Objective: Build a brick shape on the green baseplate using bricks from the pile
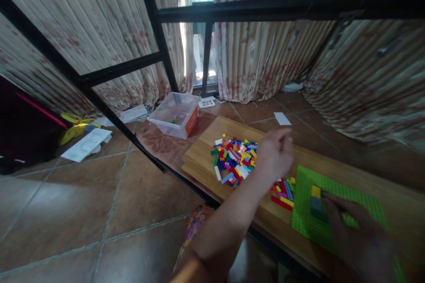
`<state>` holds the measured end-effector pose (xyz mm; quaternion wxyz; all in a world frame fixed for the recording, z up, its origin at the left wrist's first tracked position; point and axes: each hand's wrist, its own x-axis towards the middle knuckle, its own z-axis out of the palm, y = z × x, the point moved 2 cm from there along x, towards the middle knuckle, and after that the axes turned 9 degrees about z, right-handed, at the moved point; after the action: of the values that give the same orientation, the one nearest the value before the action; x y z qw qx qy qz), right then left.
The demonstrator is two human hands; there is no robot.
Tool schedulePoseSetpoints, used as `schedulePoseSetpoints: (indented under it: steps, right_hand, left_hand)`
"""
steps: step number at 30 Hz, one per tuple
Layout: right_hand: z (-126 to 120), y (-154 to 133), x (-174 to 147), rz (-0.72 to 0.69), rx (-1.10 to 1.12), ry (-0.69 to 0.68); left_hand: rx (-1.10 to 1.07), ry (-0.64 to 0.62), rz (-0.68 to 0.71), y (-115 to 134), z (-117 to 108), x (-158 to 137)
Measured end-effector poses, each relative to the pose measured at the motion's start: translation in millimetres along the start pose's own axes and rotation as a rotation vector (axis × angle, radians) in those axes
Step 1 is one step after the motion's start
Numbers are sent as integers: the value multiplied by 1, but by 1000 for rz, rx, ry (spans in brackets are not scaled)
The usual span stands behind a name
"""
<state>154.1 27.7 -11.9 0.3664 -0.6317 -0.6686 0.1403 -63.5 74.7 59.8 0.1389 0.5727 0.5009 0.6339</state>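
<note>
My left hand [275, 154] hovers over the wooden board [199, 154], between a big heap of toy bricks [234, 159] and a smaller brick cluster [283, 192]. Its fingers are curled closed, and whatever they may hold is hidden. On the right lies a green baseplate [303, 190] bearing a short build of yellow, grey and dark green bricks [316, 201]. My right hand [358, 230], blurred, is over the baseplate with thumb and finger drawn together right beside that build. What sits between its fingertips cannot be made out.
A clear plastic box [174, 115] with a few bricks inside stands beyond the board's left end. Black metal bars [119, 68] cross the view. White papers [282, 118] lie on the tiled floor [79, 212]; striped curtains [259, 62] hang behind.
</note>
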Motion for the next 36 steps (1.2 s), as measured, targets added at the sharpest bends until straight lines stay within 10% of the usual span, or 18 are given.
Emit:
schedulePoseSetpoints:
  steps: [7,11,36]
  right_hand:
    - [88,-135,-13,-394,57,-418]
    - [123,-179,-10,-453,-70,-481]
    - [140,-196,3,-608,-329,-682]
  left_hand:
    - [-185,633,-169,-41,-121,35]
    - [-239,755,-239,-54,-153,34]
    - [-307,587,-313,-53,-144,39]
